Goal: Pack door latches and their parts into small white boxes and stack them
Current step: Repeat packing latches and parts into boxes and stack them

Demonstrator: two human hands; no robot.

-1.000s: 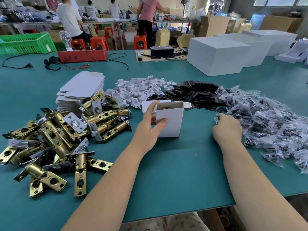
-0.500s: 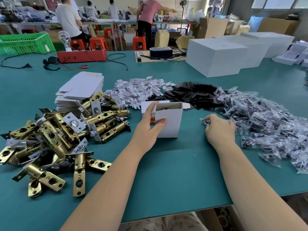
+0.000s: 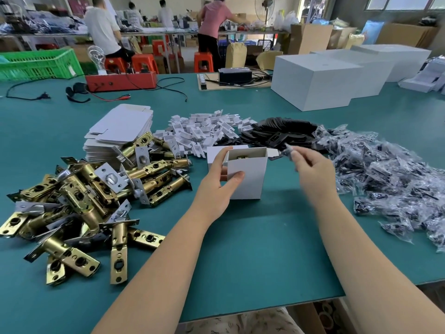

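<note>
Open white box [image 3: 246, 177] held upright by left hand [image 3: 216, 186], frame centre; small parts bag [image 3: 287, 150] pinched in right hand [image 3: 313, 167]. Next, as judged: bag dropped into box.

right hand [image 3: 313, 168] motion-blurred, pinched packet [image 3: 287, 150] indistinct, box [image 3: 246, 177] contents mostly hidden

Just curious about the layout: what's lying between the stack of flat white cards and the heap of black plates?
In the head view, a pile of small white folded inserts lies between the flat cards and black plates.

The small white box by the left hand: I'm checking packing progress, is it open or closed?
Open and upright: the small white box has its top flaps up, a brass part visible inside, while the left hand grips it.
</note>
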